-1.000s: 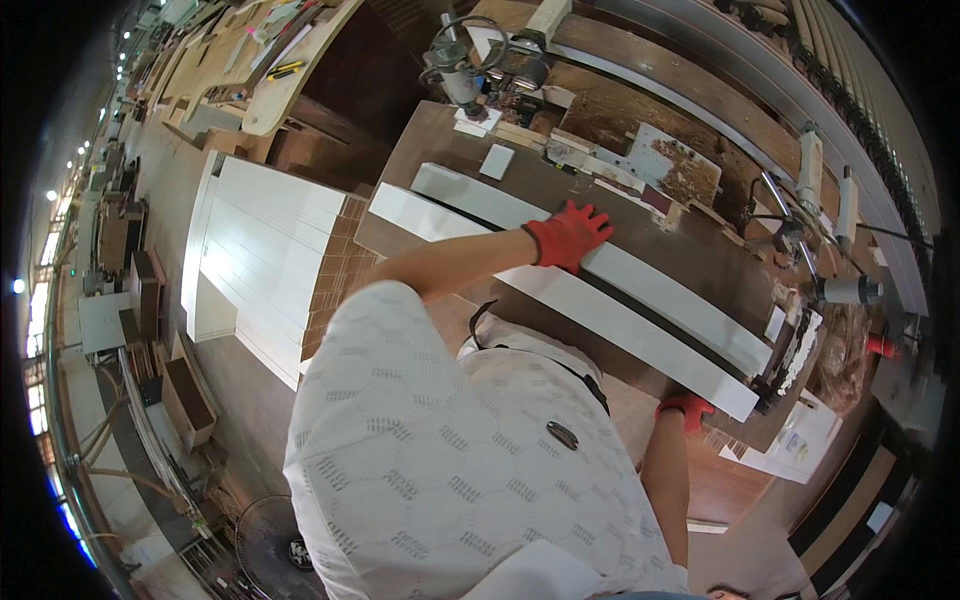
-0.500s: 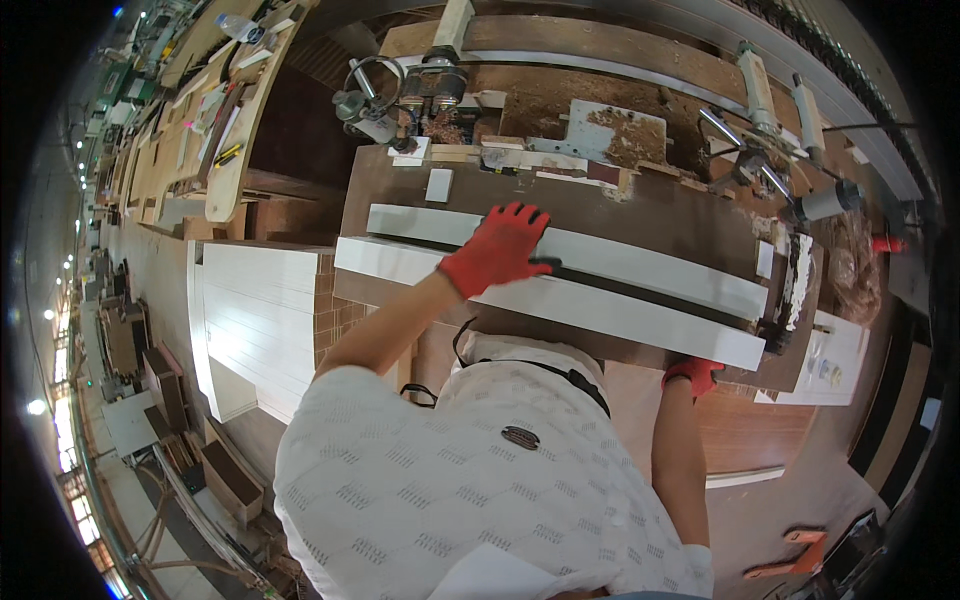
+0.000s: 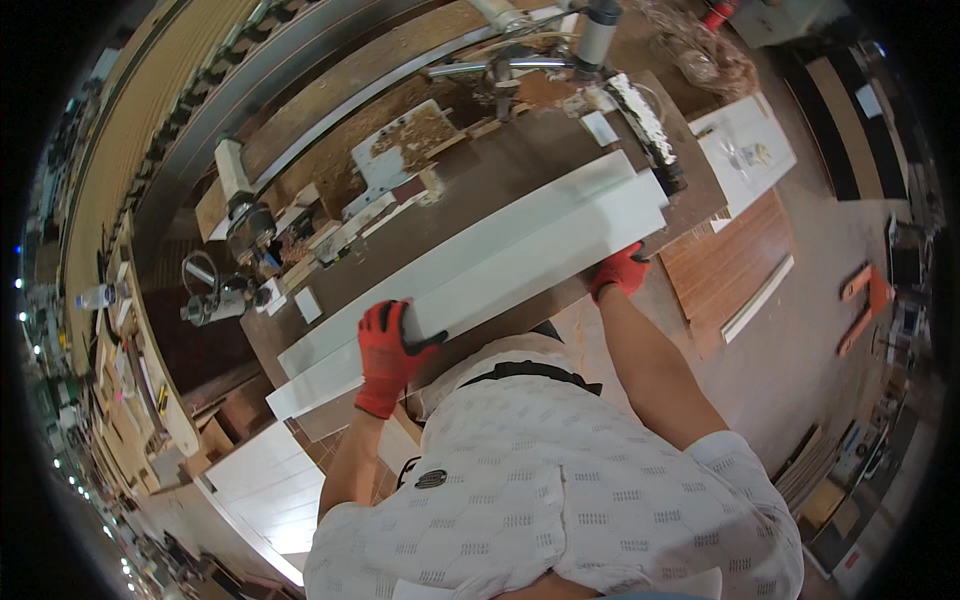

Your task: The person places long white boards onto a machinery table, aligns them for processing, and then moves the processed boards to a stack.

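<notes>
- Through the head camera I have the left hand [image 3: 388,358], in a red glove, laid across the pale boards toward their left end; its thumb is spread away from the fingers, so I read it as unclenched.
- My right hand [image 3: 621,271], gloved in red too, is at the near edge of the boards toward their right end; I cannot tell from here whether it grips anything, as the fingers are partly hidden.
- I see the far board [image 3: 500,240] and the near board [image 3: 535,270] lying lengthwise, side by side, on the brown worktop [image 3: 540,150], slanting up to the right.
- The near board sits a little further right at its right end, close to the worktop's front edge.
- Beyond the boards I make out a small white block [image 3: 308,305] on the left and a small white piece [image 3: 600,128] on the right.
- Behind them I find a metal plate [image 3: 385,155] strewn with wood dust.
- A bar crusted with white [image 3: 642,120] stands just past the boards' right end.
- Low on the right, a reddish wood panel [image 3: 725,265] carries a white strip [image 3: 757,298].
</notes>
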Demonstrator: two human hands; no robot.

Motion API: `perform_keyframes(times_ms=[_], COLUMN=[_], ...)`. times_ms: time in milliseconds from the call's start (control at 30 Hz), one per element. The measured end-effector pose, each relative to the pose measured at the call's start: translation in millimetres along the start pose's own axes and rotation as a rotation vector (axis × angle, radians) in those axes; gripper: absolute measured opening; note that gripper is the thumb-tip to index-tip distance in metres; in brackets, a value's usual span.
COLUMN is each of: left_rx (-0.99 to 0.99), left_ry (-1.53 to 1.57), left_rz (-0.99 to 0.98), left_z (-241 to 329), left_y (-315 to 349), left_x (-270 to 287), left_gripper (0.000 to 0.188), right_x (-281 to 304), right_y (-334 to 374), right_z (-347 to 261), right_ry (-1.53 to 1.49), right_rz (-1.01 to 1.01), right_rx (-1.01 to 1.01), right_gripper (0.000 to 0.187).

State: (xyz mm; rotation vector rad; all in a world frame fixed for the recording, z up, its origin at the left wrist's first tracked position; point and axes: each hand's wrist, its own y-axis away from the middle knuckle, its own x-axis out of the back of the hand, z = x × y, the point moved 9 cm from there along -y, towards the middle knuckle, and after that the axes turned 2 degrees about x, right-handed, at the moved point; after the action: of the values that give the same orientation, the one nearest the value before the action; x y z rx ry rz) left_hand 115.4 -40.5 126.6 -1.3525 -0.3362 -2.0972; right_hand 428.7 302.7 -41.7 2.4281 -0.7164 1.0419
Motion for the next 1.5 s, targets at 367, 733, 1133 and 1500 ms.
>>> perform_keyframes(times_ms=[367,733,1133,1500], left_rx=[0.02,0.142,0.042,0.082], left_ry=[-0.008,-0.286,-0.299,-0.279], left_rz=[-0.026,0.068,-0.186,-0.2], left_z=[-72,-154,-115,-136], left_y=[-126,-156,-196,-194], left_x=[-50,-78,-92,-103], left_gripper=[0.079,0.077,0.08,0.094], right_x=[16,9,9,12], right_y=[15,9,8,11], right_z=[-13,-8,-4,-8], right_ry=[0.006,0.009,0.058,0.107], right_rz=[-0.002,-0.053,0.002,-0.001], right_rx=[0.007,-0.053,-0.019,-0.023], right_gripper=[0.06,0.063,0.062,0.065])
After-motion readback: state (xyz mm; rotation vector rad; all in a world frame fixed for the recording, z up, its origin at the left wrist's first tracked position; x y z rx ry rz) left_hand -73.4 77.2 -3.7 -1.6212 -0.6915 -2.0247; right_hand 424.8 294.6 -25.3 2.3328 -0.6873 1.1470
